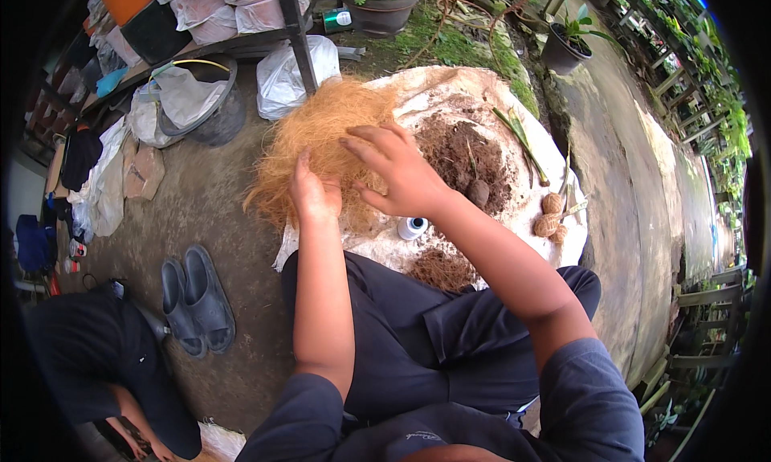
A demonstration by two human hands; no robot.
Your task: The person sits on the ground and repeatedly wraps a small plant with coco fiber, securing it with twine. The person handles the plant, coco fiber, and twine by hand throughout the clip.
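Observation:
A fluffy heap of golden-brown coconut fibre (299, 128) lies at the left of a white sack sheet (514, 245) spread on the ground. At the fibre's near side, my left hand (315, 193) is open with its fingers pointing away from me. Facing it, my right hand (401, 173) has its fingers apart above the heap. I see nothing gripped in either hand. Beyond my right wrist is a mound of dark soil (462, 145) with a brown lump (478, 192) on it. A white thread spool (413, 227) stands below my right hand, near darker loose fibre (440, 269).
Round brown tubers or balls (548, 214) and cut green stalks (522, 145) lie on the sheet's right side. Leftward are dark slippers (207, 297), a black basin (217, 112) and a white plastic bag (297, 72). Another person (104, 357) sits at lower left.

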